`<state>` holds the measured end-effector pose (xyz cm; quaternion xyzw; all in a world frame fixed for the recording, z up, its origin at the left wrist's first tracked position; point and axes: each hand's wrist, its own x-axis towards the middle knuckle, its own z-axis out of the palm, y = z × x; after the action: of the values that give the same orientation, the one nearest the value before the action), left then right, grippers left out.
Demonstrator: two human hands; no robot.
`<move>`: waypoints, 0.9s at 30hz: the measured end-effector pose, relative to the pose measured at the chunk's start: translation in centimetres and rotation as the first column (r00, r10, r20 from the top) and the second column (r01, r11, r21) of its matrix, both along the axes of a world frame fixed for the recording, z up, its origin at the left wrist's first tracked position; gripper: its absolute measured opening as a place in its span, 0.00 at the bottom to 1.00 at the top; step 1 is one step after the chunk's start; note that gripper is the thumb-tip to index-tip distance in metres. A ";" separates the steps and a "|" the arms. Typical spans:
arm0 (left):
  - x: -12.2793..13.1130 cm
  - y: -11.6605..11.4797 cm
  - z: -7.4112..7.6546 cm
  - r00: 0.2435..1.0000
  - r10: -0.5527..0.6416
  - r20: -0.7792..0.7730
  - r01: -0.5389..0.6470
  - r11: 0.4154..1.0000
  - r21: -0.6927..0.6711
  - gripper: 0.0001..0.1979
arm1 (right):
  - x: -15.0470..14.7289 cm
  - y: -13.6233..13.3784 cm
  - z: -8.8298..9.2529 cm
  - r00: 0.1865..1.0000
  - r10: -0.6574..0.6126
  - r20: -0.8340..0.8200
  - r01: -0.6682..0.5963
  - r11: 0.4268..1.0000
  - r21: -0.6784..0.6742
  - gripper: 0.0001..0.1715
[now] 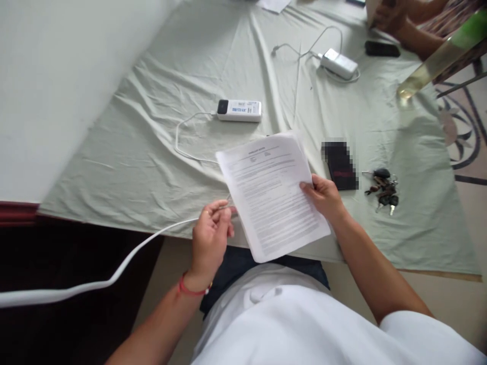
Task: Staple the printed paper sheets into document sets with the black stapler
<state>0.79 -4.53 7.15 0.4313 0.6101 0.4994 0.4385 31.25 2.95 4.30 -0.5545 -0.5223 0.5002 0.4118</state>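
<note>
My right hand (pixel 325 195) grips the right edge of a printed sheaf of paper (pixel 274 197), thumb on top and fingers underneath. The paper is tilted above the near edge of the table, its lines of text too small to read. To its left, my left hand (pixel 213 228) is closed, thumb and fingers pinched around a white cable (pixel 152 236). This cable runs out of view at the lower left; its other stretch passes behind the paper. Beyond the paper lies a white power bank (pixel 239 110) with a dark end and a white cable plugged in.
A pale green cloth (pixel 152 132) covers the table. Right of the paper lie a dark phone (pixel 342 165) and a bunch of keys (pixel 384 187). Farther back are a white adapter (pixel 339 64), a black phone (pixel 382 49), a clear bottle (pixel 426 71) and another person's hands (pixel 391 15).
</note>
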 end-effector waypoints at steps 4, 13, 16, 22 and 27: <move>-2.7 -7.2 -1.6 0.740 -0.327 -0.588 0.486 0.864 0.130 0.11 | 0.8 0.3 -0.8 0.994 -0.050 0.095 0.047 0.998 0.034 0.17; -11.8 -9.5 -8.9 0.107 -0.326 -0.940 0.862 0.502 -0.076 0.16 | 0.4 0.2 -0.5 0.944 -0.272 0.185 0.234 0.951 0.201 0.15; -11.3 -6.8 -10.2 -0.058 -0.480 -0.875 0.935 0.282 -0.217 0.18 | 0.5 0.2 -0.5 0.950 -0.263 0.167 0.234 0.956 0.178 0.14; -7.5 -2.6 -12.5 -0.140 -0.900 -0.413 0.954 -0.012 -0.299 0.23 | 0.3 -0.2 0.0 0.962 -0.212 0.170 0.186 0.970 0.156 0.11; -7.4 -1.8 -13.0 -0.123 -0.928 -0.352 0.927 0.020 -0.375 0.20 | 0.3 -0.1 0.3 0.952 -0.179 0.247 0.147 0.979 0.140 0.11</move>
<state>-6.63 -6.37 -5.85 0.8457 0.2197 -0.0922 0.4775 31.60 2.85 4.64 -0.6303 -0.5531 0.3554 0.4128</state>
